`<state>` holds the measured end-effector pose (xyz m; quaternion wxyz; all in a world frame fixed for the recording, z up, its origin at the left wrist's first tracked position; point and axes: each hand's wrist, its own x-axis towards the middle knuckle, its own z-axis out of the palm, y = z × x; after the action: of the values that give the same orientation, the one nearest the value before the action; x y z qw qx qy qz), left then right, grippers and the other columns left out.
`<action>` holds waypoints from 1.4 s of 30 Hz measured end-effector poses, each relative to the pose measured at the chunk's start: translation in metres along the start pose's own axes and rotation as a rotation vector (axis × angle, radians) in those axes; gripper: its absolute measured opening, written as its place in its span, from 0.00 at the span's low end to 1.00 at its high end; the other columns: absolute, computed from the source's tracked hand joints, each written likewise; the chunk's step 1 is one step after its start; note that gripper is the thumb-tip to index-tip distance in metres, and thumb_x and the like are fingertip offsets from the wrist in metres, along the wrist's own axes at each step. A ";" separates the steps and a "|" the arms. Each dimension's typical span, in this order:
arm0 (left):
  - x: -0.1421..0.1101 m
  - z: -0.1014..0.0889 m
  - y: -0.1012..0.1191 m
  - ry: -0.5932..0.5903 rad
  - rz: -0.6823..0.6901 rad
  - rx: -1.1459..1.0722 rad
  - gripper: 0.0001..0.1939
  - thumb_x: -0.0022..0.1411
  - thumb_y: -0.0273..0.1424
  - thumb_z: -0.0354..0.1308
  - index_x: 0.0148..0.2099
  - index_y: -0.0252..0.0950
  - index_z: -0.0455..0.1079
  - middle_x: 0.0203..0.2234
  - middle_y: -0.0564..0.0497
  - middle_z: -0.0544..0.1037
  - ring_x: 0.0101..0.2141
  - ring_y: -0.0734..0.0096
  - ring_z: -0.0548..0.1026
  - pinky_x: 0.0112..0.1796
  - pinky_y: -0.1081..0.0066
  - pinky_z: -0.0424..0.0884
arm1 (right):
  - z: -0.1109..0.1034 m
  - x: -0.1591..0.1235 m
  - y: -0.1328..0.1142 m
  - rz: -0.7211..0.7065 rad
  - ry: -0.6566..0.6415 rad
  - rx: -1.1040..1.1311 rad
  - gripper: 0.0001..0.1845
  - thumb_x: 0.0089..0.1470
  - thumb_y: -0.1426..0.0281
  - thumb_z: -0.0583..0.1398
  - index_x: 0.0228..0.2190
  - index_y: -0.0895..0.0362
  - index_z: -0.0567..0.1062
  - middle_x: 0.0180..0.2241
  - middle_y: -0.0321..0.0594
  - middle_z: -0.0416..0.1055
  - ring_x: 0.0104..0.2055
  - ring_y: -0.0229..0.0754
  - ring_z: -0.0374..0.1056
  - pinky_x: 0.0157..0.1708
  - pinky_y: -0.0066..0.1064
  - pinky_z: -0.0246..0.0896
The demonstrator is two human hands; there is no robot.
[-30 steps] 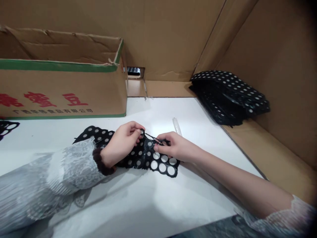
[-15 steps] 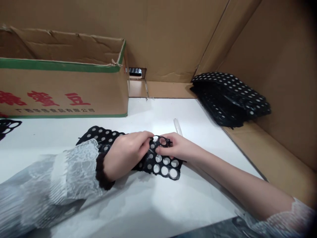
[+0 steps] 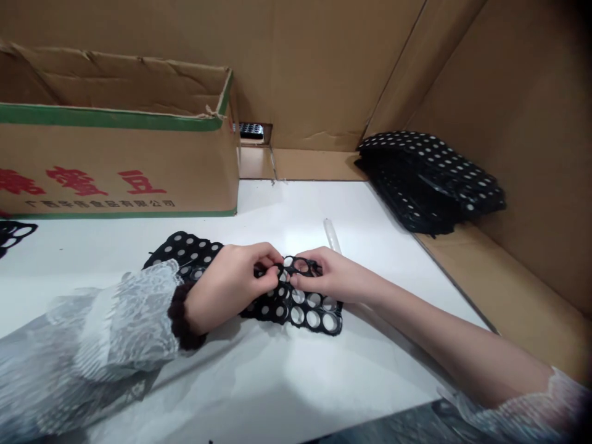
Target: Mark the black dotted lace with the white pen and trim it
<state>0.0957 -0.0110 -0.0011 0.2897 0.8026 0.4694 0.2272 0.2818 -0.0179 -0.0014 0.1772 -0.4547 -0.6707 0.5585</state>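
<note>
A black sheet with rows of round holes (image 3: 271, 308) lies on the white tabletop in front of me; light discs show through many holes, while those at its right end look wider and open. My left hand (image 3: 231, 280) reaches over the sheet's middle, thumb and forefinger pinching its upper edge. Close beside it, my right hand (image 3: 330, 274) grips the sheet's upper right part between thumb and fingers. The fingertips of both hands nearly meet. My left palm hides part of the sheet. A pale translucent tube (image 3: 332, 236) lies just behind my right hand.
An open cardboard box (image 3: 120, 160) with green edges and red lettering stands at the back left. Stacked black perforated sheets (image 3: 430, 179) lean at the right against the cardboard wall (image 3: 522, 135). A black holed scrap (image 3: 16, 234) lies at the far left.
My left hand has turned slightly and drawn its thumb and forefinger into a clearer pinch on the sheet. The sheet's right end has shifted a little to the right.
</note>
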 end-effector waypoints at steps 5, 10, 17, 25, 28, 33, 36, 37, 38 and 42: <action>0.005 -0.006 -0.005 0.055 -0.157 -0.190 0.07 0.50 0.30 0.53 0.33 0.36 0.69 0.24 0.55 0.75 0.26 0.75 0.72 0.28 0.78 0.65 | -0.004 -0.004 -0.002 0.015 -0.036 -0.002 0.11 0.48 0.66 0.55 0.21 0.58 0.59 0.19 0.29 0.51 0.20 0.29 0.47 0.20 0.24 0.44; 0.008 -0.006 -0.007 0.035 -0.215 -0.253 0.07 0.50 0.29 0.51 0.34 0.35 0.66 0.23 0.54 0.73 0.27 0.73 0.72 0.28 0.76 0.65 | -0.005 -0.003 -0.003 0.050 -0.111 0.148 0.09 0.47 0.66 0.56 0.24 0.59 0.62 0.21 0.31 0.55 0.21 0.29 0.51 0.22 0.23 0.49; 0.007 0.000 -0.007 0.085 -0.181 -0.256 0.07 0.52 0.30 0.50 0.35 0.35 0.63 0.23 0.55 0.70 0.27 0.71 0.72 0.29 0.74 0.65 | -0.002 -0.001 -0.008 0.169 0.001 0.203 0.07 0.44 0.72 0.54 0.19 0.59 0.60 0.16 0.31 0.54 0.18 0.29 0.52 0.18 0.23 0.47; 0.011 -0.008 -0.019 0.251 -0.242 -0.280 0.05 0.56 0.31 0.46 0.36 0.36 0.58 0.24 0.55 0.69 0.24 0.74 0.71 0.27 0.74 0.68 | -0.006 -0.008 -0.007 0.059 -0.113 0.178 0.12 0.40 0.68 0.62 0.23 0.59 0.62 0.19 0.29 0.55 0.21 0.28 0.51 0.20 0.23 0.47; -0.001 -0.004 -0.011 0.220 -0.069 -0.122 0.06 0.57 0.31 0.45 0.39 0.38 0.57 0.25 0.55 0.70 0.26 0.74 0.71 0.29 0.75 0.65 | -0.006 -0.007 -0.004 -0.019 -0.167 0.186 0.13 0.40 0.70 0.63 0.24 0.59 0.62 0.20 0.28 0.55 0.22 0.27 0.51 0.21 0.21 0.48; -0.018 0.004 0.000 0.069 -0.004 0.089 0.05 0.58 0.30 0.43 0.38 0.38 0.58 0.19 0.57 0.67 0.21 0.74 0.66 0.25 0.74 0.59 | 0.001 -0.004 -0.005 0.053 -0.187 0.338 0.10 0.45 0.70 0.59 0.25 0.59 0.60 0.20 0.29 0.61 0.20 0.28 0.59 0.20 0.22 0.55; -0.024 0.008 0.003 -0.030 0.032 0.086 0.09 0.60 0.29 0.41 0.41 0.37 0.58 0.22 0.55 0.69 0.24 0.72 0.68 0.27 0.74 0.60 | 0.006 -0.003 -0.006 0.079 -0.153 0.416 0.12 0.44 0.71 0.60 0.25 0.58 0.58 0.19 0.29 0.63 0.19 0.30 0.63 0.19 0.23 0.59; -0.025 0.009 0.004 -0.059 0.036 0.061 0.09 0.60 0.29 0.40 0.42 0.37 0.58 0.25 0.53 0.70 0.27 0.71 0.70 0.28 0.73 0.61 | 0.008 -0.003 -0.006 0.076 -0.151 0.443 0.13 0.44 0.71 0.60 0.25 0.58 0.58 0.19 0.30 0.63 0.20 0.31 0.64 0.19 0.23 0.60; -0.026 0.009 0.005 -0.085 0.032 0.030 0.09 0.61 0.29 0.40 0.42 0.37 0.59 0.28 0.52 0.71 0.29 0.71 0.70 0.30 0.73 0.62 | 0.009 -0.003 -0.005 0.067 -0.152 0.468 0.14 0.43 0.71 0.61 0.25 0.58 0.57 0.19 0.30 0.63 0.21 0.32 0.66 0.20 0.23 0.61; -0.029 0.009 0.012 -0.143 -0.007 -0.075 0.09 0.63 0.31 0.38 0.40 0.38 0.58 0.31 0.53 0.72 0.31 0.72 0.71 0.33 0.73 0.63 | 0.012 -0.001 -0.001 0.021 -0.130 0.498 0.16 0.42 0.72 0.62 0.25 0.58 0.57 0.21 0.29 0.63 0.25 0.34 0.69 0.24 0.24 0.64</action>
<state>0.0961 -0.0434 -0.0024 0.3533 0.8036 0.4416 0.1856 0.2730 -0.0256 -0.0038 0.2345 -0.3673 -0.5177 0.7363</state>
